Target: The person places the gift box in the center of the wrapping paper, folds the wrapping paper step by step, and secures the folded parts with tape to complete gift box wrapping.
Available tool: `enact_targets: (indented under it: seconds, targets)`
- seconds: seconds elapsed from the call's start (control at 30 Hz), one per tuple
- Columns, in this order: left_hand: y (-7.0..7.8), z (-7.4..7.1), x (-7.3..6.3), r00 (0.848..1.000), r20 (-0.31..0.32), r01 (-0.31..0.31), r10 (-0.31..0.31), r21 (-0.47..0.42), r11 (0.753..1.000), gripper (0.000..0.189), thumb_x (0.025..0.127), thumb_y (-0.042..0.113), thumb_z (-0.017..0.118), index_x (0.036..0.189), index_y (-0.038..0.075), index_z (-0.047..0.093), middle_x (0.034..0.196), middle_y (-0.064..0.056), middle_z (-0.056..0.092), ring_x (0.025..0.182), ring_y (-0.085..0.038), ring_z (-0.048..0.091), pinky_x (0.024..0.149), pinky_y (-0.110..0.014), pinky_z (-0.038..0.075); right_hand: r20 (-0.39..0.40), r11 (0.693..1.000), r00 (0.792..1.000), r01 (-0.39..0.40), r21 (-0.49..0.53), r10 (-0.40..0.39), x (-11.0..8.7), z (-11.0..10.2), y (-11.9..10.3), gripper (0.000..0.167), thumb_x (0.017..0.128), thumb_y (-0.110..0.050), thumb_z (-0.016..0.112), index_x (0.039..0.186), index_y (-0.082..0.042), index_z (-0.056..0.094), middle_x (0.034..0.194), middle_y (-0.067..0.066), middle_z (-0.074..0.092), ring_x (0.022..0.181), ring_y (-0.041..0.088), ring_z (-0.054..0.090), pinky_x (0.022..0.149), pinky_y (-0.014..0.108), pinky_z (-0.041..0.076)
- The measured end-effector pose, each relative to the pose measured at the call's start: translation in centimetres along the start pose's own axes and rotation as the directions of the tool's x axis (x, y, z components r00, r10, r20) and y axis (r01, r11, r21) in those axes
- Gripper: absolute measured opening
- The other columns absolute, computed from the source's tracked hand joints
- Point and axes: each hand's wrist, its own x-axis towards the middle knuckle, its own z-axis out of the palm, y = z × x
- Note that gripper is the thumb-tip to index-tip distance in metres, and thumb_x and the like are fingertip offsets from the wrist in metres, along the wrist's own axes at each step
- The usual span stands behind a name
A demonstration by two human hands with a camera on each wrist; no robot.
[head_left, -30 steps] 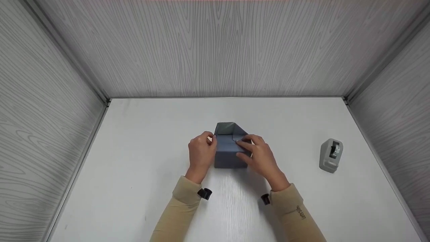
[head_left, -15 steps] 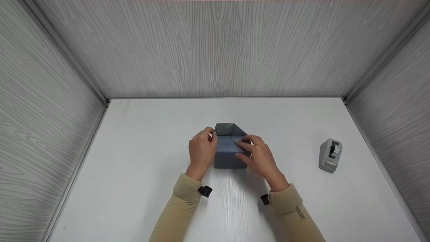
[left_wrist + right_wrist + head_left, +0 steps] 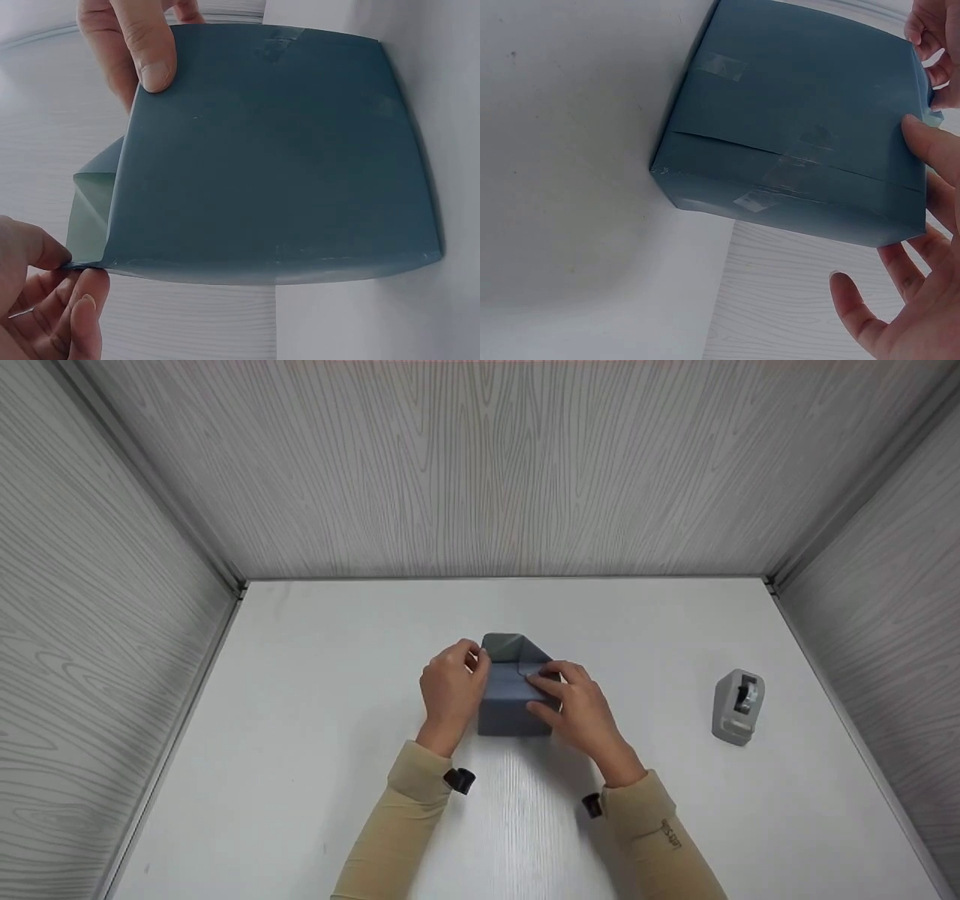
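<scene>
A box-shaped blue paper package (image 3: 514, 718) stands upright on the white table in the head view, with a pale green inside showing at its top. Its far and right paper edges rise above a folded-in flap (image 3: 504, 679). My left hand (image 3: 452, 688) pinches the paper edge at the top left corner, thumb against fingers; the left wrist view shows the pinched fold (image 3: 84, 265). My right hand (image 3: 581, 709) holds the top right part, fingers on the folded paper and thumb at the front top edge. Clear tape pieces (image 3: 722, 67) show on the package in the right wrist view.
A grey tape dispenser (image 3: 739, 707) with a roll in it stands at the right of the table (image 3: 315, 675). Wood-grain panels (image 3: 480, 472) enclose the table at the back and both sides.
My left hand has shifted slightly up and to the right along the package's left top edge, its thumb now further over the paper. The right hand has stayed in place.
</scene>
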Motion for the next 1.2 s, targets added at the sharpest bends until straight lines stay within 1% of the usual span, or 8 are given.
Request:
enact_targets:
  seconds: [0.13,0.37,0.5,0.7,0.83,0.93,1.1,1.2]
  targets:
    - [0.0,0.1,0.2,1.0,-0.001,-0.007,0.007,-0.008,1.0,0.012,0.091,0.015,0.065,0.082,0.009,0.071,0.067,0.001,0.065,0.054,-0.013,0.057,0.047,-0.032,0.045,-0.001,1.0,1.0,0.001,0.003,-0.001,0.0,0.0,0.0,0.038,0.088,-0.027,0.076,0.122,-0.012,0.071,0.127,0.008,0.055,0.123,0.029,0.049,0.089,0.051,0.045]
    - [-0.2,0.3,0.4,0.999,-0.024,-0.046,0.046,0.002,0.999,0.012,0.092,0.013,0.064,0.081,0.009,0.068,0.069,0.0,0.065,0.055,-0.014,0.058,0.046,-0.032,0.045,-0.019,0.999,0.999,0.038,0.003,-0.037,0.0,0.0,0.1,0.038,0.087,-0.028,0.077,0.121,-0.011,0.072,0.125,0.008,0.056,0.122,0.03,0.05,0.089,0.051,0.046]
    - [-0.3,0.2,0.4,0.999,-0.018,-0.051,0.05,-0.007,0.999,0.01,0.092,0.013,0.064,0.085,0.009,0.069,0.069,0.0,0.065,0.054,-0.013,0.057,0.046,-0.032,0.044,-0.017,1.0,0.999,0.03,0.006,-0.03,0.0,0.1,0.2,0.038,0.087,-0.028,0.077,0.121,-0.012,0.071,0.126,0.008,0.056,0.122,0.03,0.049,0.088,0.052,0.046]
    - [-0.5,-0.1,-0.4,0.999,-0.009,-0.043,0.042,-0.044,0.998,0.009,0.09,0.016,0.069,0.091,0.008,0.072,0.072,0.0,0.066,0.055,-0.01,0.059,0.05,-0.03,0.048,-0.011,1.0,1.0,0.012,0.018,-0.012,-0.1,0.2,0.2,0.039,0.087,-0.027,0.077,0.122,-0.013,0.071,0.127,0.007,0.055,0.124,0.029,0.048,0.09,0.052,0.045]
    - [-0.7,-0.3,-1.4,0.999,-0.009,-0.038,0.038,-0.055,0.998,0.007,0.086,0.013,0.072,0.089,0.007,0.072,0.074,-0.001,0.067,0.059,-0.01,0.062,0.054,-0.03,0.051,-0.016,1.0,1.0,0.011,0.025,-0.011,-0.2,0.2,0.2,0.039,0.086,-0.027,0.077,0.122,-0.012,0.071,0.127,0.007,0.055,0.123,0.028,0.048,0.09,0.052,0.045]
    - [-0.8,-0.4,-1.9,0.999,-0.016,-0.046,0.045,-0.053,0.998,0.005,0.084,0.01,0.071,0.087,0.006,0.072,0.075,-0.001,0.067,0.059,-0.01,0.063,0.054,-0.03,0.052,-0.021,1.0,1.0,0.011,0.027,-0.011,-0.2,0.2,0.1,0.038,0.086,-0.026,0.078,0.122,-0.013,0.072,0.126,0.007,0.056,0.123,0.028,0.049,0.09,0.052,0.045]
    - [-0.8,-0.2,-2.2,0.998,-0.029,-0.063,0.061,-0.056,0.996,0.004,0.081,0.007,0.07,0.085,0.006,0.071,0.076,-0.001,0.067,0.061,-0.01,0.063,0.056,-0.029,0.052,-0.022,1.0,1.0,0.012,0.019,-0.012,-0.1,0.2,0.1,0.039,0.086,-0.027,0.078,0.122,-0.013,0.072,0.125,0.007,0.056,0.123,0.028,0.049,0.091,0.051,0.045]
    - [-0.7,0.0,-2.2,0.997,-0.034,-0.075,0.073,-0.059,0.995,0.007,0.08,0.004,0.071,0.086,0.005,0.071,0.077,-0.001,0.067,0.061,-0.01,0.064,0.056,-0.029,0.052,-0.018,1.0,1.0,0.011,0.019,-0.011,-0.1,0.2,0.1,0.039,0.087,-0.027,0.077,0.122,-0.012,0.071,0.125,0.007,0.056,0.123,0.028,0.048,0.092,0.051,0.044]
